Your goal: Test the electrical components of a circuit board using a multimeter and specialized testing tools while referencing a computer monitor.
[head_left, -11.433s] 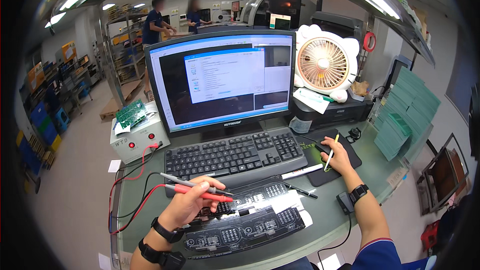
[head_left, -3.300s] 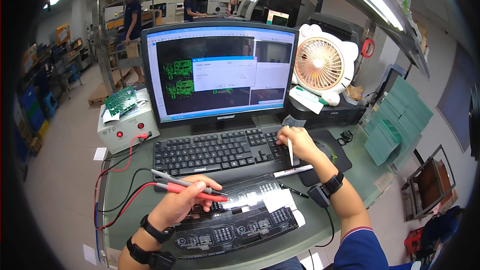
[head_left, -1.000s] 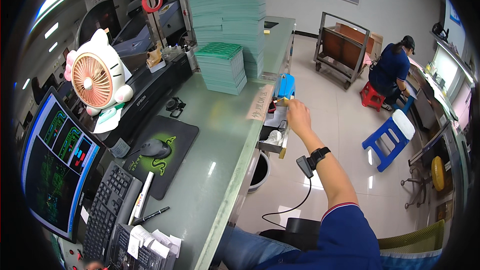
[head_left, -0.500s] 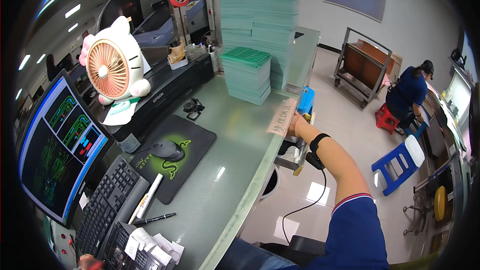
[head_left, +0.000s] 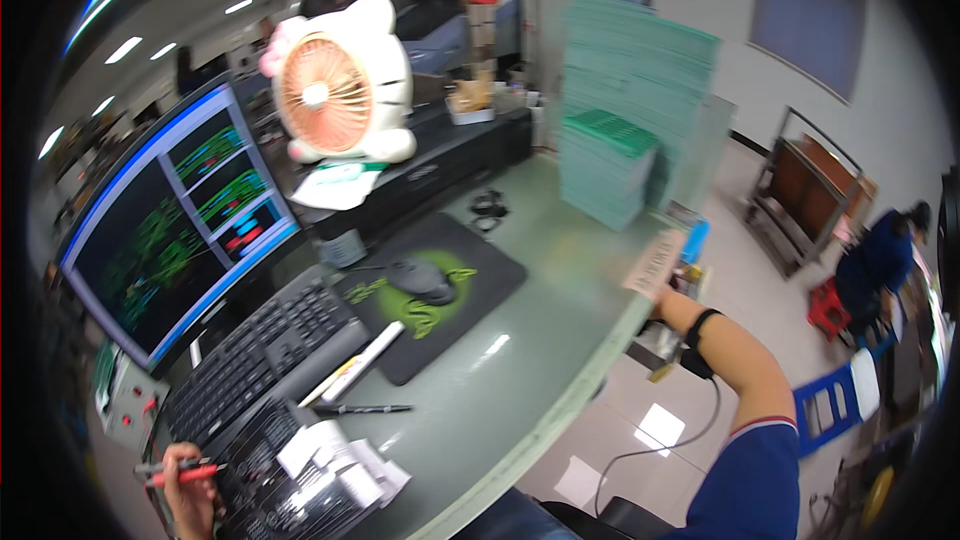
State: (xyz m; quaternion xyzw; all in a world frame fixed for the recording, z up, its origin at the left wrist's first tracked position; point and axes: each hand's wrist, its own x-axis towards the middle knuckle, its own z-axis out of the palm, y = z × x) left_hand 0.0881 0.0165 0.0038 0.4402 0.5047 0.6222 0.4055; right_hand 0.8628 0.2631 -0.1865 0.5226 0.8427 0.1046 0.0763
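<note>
At the lower left, my left hand (head_left: 188, 500) is closed around two slim pen-shaped tools (head_left: 185, 473), one red and one black; motion blur hides their exact kind. It is beside a black circuit board (head_left: 275, 465) partly covered by white paper slips (head_left: 335, 460). My right arm reaches to the desk's right edge, where my right hand (head_left: 668, 306) goes down beside a small open drawer (head_left: 655, 348) under the tabletop. The desk edge hides its fingers, so what they hold does not show. A paper label (head_left: 655, 260) lies on the edge just above that hand.
A monitor (head_left: 180, 230), keyboard (head_left: 260, 350), mouse (head_left: 420, 280) on a mat, and markers (head_left: 365, 362) occupy the desk. Tall stacks of green boards (head_left: 635, 90) stand at the back. Beyond are a cart (head_left: 805, 190), a blue stool (head_left: 835, 405) and a seated person (head_left: 875, 255).
The view has swung left, shifting the scene rightward. My left hand has risen further into sight with the red and black tools. My right hand stays by the drawer.
</note>
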